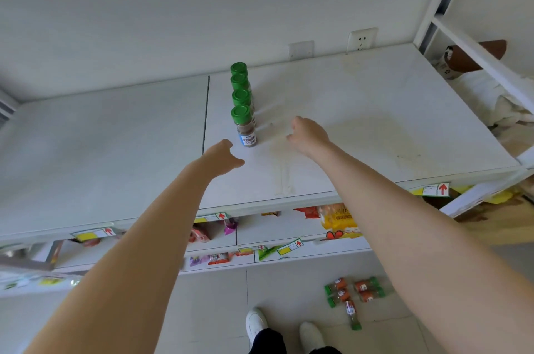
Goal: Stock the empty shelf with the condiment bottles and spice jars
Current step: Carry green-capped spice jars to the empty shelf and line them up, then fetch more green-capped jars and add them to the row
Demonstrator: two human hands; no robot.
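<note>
Since four green-capped spice jars (241, 97) already stand in a single file on the top shelf (361, 128), running from mid-frame back toward the wall, the step in hand looks like squaring up the front jar (247, 134). In the head view, the only one here, doing it well would mean nudging that jar lightly from both sides near its base, label outward, so the tall narrow row behind is not tipped. The next column should probably start just to the right, where the shelf is bare.

Both arms rise nearly straight from the bottom corners of the frame. The left hand (224, 154) hovers just below and left of the front jar, fingers loosely curled, thumb pointing right, holding nothing. The right hand (307, 134) hangs near the jar's right side, apart from it, fingers relaxed and drooping, also empty. More orange-labelled jars (354, 293) lie on their sides on the floor (289, 290) at lower right.
</note>
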